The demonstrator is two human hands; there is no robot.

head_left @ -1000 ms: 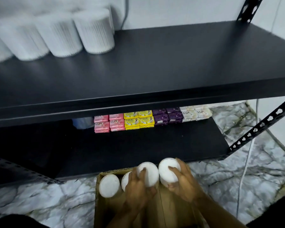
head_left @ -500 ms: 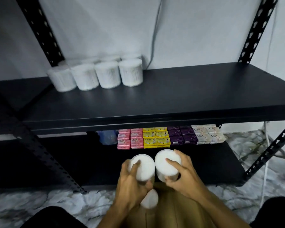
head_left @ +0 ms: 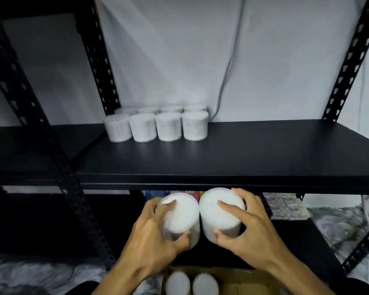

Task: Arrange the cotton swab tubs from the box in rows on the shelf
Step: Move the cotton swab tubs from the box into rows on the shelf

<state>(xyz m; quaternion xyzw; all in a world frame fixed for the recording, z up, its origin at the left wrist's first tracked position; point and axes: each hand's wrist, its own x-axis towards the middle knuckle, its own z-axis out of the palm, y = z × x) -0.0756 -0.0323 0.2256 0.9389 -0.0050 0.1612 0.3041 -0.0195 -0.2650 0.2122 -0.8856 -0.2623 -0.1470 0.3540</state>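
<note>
The transfer step is in hand: two cotton swab tubs are held below the front edge of the shelf [head_left: 232, 158], above the box [head_left: 241, 282]. One tub [head_left: 181, 216] is grasped by the left hand [head_left: 151, 241], with the fingers curled round its wall and lid. The second tub [head_left: 219, 211] is grasped likewise by the right hand [head_left: 254, 237]. The two tubs are held side by side, touching or nearly so.

Two rows of tubs [head_left: 156, 124] are already set at the back left of the shelf, against the wall. The next move is judged to call for both tubs to be raised clear of the shelf edge and set down upright, in line with those rows.

The tubs are short cylinders with smooth white lids and clear, ribbed-looking walls. The shelf is flat, matt and black, on perforated metal posts. The box is brown cardboard; two more tubs [head_left: 192, 284] are seen in it.
</note>
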